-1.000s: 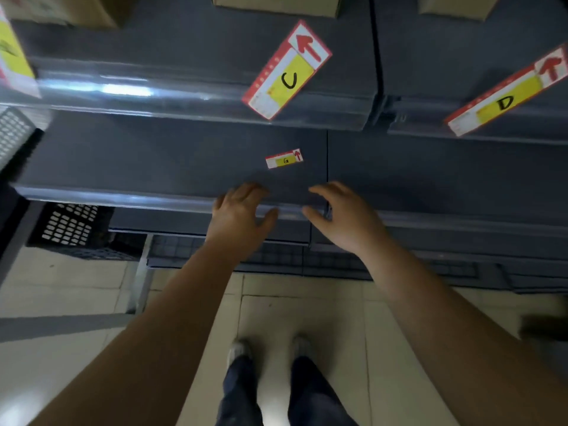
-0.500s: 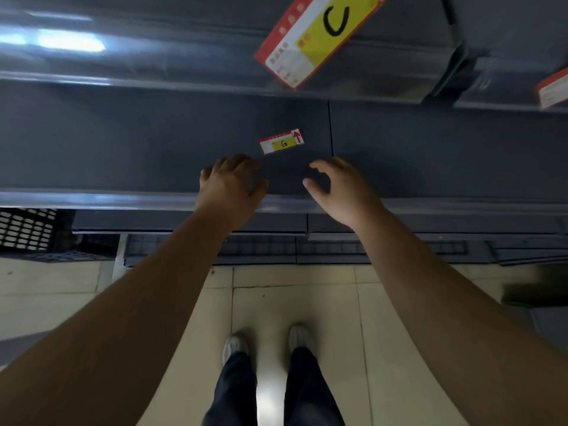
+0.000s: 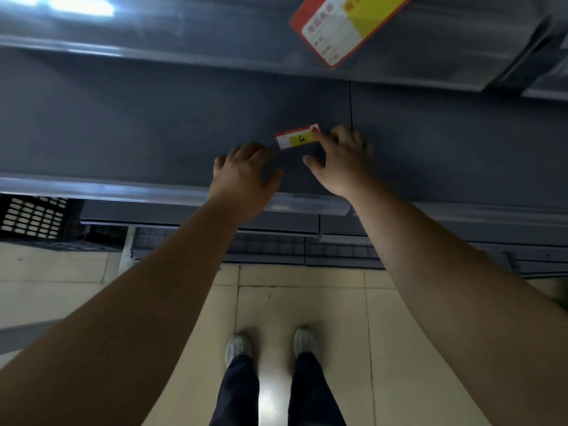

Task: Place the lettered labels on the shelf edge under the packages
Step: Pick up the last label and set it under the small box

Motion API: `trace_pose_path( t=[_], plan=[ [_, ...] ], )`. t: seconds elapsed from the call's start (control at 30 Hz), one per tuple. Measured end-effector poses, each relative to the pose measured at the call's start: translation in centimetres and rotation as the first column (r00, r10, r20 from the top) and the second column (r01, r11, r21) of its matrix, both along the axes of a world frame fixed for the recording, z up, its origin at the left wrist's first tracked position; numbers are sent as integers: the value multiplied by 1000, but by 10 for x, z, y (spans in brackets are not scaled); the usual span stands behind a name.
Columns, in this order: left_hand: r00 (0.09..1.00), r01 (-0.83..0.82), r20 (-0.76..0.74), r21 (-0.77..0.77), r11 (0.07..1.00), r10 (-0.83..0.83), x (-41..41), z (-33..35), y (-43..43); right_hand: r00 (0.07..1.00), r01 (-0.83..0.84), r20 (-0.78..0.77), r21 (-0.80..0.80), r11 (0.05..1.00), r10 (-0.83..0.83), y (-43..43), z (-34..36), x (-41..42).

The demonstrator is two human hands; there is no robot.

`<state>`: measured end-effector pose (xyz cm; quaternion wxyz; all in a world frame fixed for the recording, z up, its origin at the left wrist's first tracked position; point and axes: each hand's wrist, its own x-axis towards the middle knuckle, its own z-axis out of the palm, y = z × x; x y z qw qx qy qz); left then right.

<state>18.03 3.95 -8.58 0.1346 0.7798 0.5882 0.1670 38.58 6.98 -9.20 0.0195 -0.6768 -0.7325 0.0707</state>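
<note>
**Figure. Labelling of a shelf, head view.** The middle shelf (image 3: 138,124) filled the centre of the frame, a dark deck with no packages in view on it. Its front edge (image 3: 92,189) carried a clear strip with no label seated in the stretch shown. The upper shelf edge (image 3: 184,53) already held one large red-and-yellow label (image 3: 344,32) at its right end, though its letter was cut off by the frame. That placement was judged done.

The G label (image 3: 297,139) lay flat on the deck, back from the front edge and just left of the deck's seam. Lifting it and seating it in the strip remained to be done.

The left hand (image 3: 242,175) hovered over the deck near the front edge. Its fingers (image 3: 246,151) were spread and lightly bent, just short of the label's left end, and held nothing.

The right hand (image 3: 341,162) reached further in. Its fingers (image 3: 330,137) were bent, with their tips touching the label's right end. Its thumb (image 3: 309,162) stood well apart, so no pinch had closed.
</note>
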Motion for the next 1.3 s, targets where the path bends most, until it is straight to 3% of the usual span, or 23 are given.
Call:
trace_pose_path(
  t=[0.3,0.43,0.73,1.03,1.23,1.3],
  plan=[
    [1000,-16,-1,-6,1000,16,-6,1,-6,1000,-24,20,54,998,23,-42,7,-14],
    [1000,-12,-25,-21,1000,11,-7,-1,-2,998,-4,-61,74,997,8,-42,10,-10],
    [998,-2,-58,-66,998,-1,1,0,1,992,-68,-113,-168,984,49,-17,17,-1],
    [998,-9,-66,-61,998,5,-3,2,-1,983,-182,-32,-18,983,182,-22,16,1],
    [997,20,-70,-51,998,-24,-4,3,1,980,-136,-142,33,990,140,-26,15,-2],
    [997,30,-72,-48,998,-33,-3,4,2,964,-67,-258,5,998,66,-29,14,-4]
  ],
)
